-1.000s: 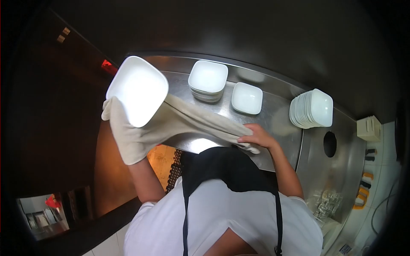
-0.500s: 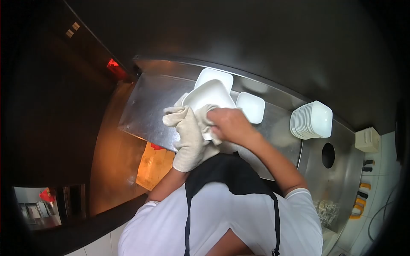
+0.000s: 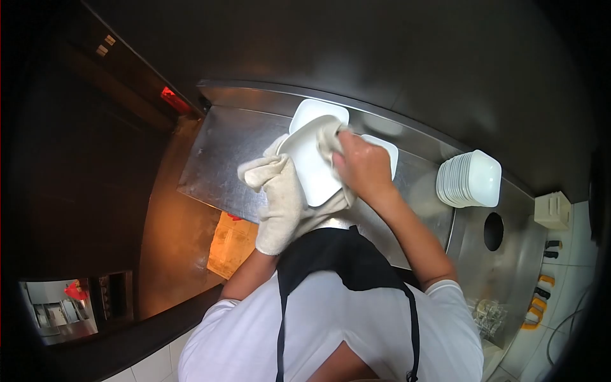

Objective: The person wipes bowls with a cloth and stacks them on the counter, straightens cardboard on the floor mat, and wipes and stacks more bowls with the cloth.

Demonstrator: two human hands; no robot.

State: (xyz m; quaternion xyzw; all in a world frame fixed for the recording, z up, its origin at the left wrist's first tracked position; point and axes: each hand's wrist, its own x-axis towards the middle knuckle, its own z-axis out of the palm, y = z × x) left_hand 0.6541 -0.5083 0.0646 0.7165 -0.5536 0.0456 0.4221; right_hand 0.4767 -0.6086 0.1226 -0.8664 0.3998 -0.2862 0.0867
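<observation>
A white square plate (image 3: 312, 170) is held tilted above the steel counter. My left hand (image 3: 275, 175), wrapped in a beige cloth (image 3: 283, 213), grips the plate's left side; the cloth hides its fingers. My right hand (image 3: 364, 162) is closed on another part of the cloth and presses it to the plate's upper right inner side. Behind the held plate lies one white square dish (image 3: 318, 111). A second white dish (image 3: 385, 149) sits to the right, partly covered by my right hand.
On the right, a stack of white square dishes (image 3: 468, 179) rests on its side on the steel counter (image 3: 229, 146). Beyond it are a round hole (image 3: 493, 232), a white holder (image 3: 552, 211) and several yellow and black handles (image 3: 538, 305). A dark wall rises behind.
My right hand has moved up and to the right across the plate with the cloth, exposing the plate's middle. My left hand keeps its hold on the plate.
</observation>
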